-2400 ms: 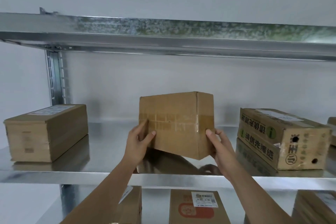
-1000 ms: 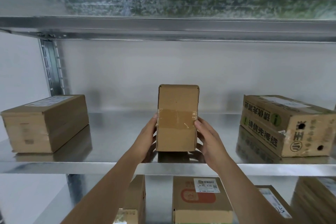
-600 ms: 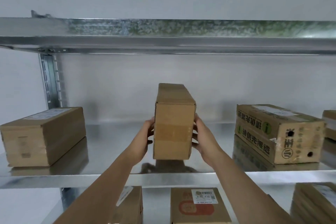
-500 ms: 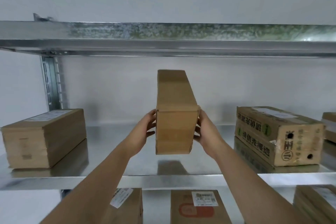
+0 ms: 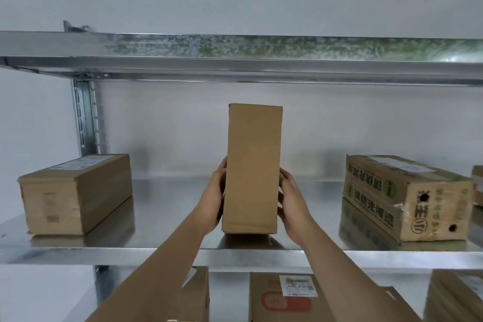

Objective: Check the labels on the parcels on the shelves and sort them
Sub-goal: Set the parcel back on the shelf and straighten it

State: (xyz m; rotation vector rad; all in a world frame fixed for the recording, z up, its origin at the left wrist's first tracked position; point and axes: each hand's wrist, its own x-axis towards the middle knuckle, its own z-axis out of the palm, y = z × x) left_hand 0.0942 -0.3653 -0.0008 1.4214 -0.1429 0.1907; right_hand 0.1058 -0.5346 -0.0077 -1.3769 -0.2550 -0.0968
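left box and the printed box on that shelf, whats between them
In the head view: only the plain box, stood on end and held by the left hand and right hand; otherwise bare shelf.

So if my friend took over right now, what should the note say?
Left hand and right hand: both grip the tall plain brown cardboard box, upright, low over the silver metal shelf; whether it touches is unclear.
No label shows on its facing side.
Flat brown box with white label sits left; printed brown carton with green marks sits right.
Done: nothing clearly sorted.
Left: find this box's label, place it, check the others.
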